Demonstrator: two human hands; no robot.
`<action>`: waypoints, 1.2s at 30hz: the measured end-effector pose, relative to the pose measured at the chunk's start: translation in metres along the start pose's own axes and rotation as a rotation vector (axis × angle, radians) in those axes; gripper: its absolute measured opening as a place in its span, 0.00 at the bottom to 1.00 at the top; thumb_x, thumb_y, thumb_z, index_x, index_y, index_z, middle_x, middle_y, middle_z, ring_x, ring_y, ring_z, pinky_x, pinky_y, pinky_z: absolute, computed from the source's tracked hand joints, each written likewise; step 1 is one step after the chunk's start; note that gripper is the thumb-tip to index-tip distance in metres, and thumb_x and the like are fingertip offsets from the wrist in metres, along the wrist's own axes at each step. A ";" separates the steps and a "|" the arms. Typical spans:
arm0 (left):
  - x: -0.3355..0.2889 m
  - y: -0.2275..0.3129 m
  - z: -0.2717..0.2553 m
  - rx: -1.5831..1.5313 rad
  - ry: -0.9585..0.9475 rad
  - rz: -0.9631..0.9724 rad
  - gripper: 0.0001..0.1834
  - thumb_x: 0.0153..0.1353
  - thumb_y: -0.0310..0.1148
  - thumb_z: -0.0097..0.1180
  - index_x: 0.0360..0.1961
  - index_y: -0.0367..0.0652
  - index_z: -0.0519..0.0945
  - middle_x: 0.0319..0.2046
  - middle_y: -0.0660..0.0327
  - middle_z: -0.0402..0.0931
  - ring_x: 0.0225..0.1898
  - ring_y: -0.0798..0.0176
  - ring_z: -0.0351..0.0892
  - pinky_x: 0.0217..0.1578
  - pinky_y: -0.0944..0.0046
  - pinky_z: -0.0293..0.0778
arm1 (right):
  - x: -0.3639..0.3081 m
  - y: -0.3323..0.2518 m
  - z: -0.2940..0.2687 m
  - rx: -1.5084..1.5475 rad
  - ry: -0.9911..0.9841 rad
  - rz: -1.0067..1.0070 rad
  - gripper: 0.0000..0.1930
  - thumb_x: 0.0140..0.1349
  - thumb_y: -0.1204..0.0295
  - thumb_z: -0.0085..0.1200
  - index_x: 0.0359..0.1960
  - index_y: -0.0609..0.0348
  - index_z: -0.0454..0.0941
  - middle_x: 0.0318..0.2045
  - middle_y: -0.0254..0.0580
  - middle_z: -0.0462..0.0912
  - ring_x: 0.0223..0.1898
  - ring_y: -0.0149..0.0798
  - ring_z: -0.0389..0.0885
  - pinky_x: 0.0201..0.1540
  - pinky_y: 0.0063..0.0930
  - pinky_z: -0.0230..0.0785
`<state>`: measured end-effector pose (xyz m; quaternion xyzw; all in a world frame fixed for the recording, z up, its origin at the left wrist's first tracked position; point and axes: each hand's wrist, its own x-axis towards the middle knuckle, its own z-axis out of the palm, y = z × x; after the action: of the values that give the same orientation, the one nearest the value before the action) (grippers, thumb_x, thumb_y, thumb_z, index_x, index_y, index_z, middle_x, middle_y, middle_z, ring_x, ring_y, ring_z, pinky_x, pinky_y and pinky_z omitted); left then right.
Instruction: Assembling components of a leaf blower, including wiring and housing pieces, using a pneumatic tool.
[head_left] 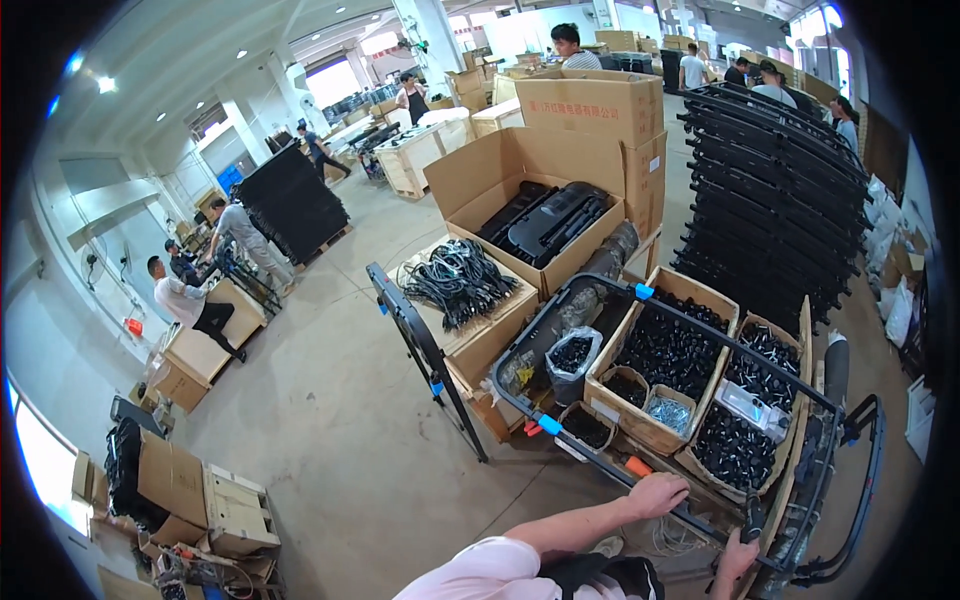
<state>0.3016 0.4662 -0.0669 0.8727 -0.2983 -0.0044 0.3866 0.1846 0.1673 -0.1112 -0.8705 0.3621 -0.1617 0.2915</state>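
Factory assembly hall: concrete floor [340,400], open cardboard cartons [545,215] of black parts, stacked black frames [770,210] far right, workers at benches.

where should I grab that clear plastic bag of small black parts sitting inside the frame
Take the clear plastic bag by its gathered, open top rim, coming straight down from above. It stands upright with the mouth up, and the black tubular frame and cardboard box hem in its sides.

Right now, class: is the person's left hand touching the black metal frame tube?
Touching. The head view shows the left hand lying on the black frame tube, fingers curled over it with no gap.
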 end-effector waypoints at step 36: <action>-0.409 -0.157 -0.101 -0.545 0.391 -1.110 0.35 0.70 0.51 0.59 0.64 0.30 0.69 0.44 0.44 0.85 0.45 0.53 0.87 0.45 0.52 0.82 | 0.035 0.041 -0.011 -0.158 0.146 -0.149 0.31 0.61 0.53 0.68 0.53 0.73 0.85 0.48 0.61 0.88 0.53 0.59 0.85 0.59 0.47 0.74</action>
<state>0.0704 0.8308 -0.1938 0.7525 0.2848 -0.1200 0.5815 0.1809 0.1142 -0.1260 -0.9012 0.3283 -0.2167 0.1819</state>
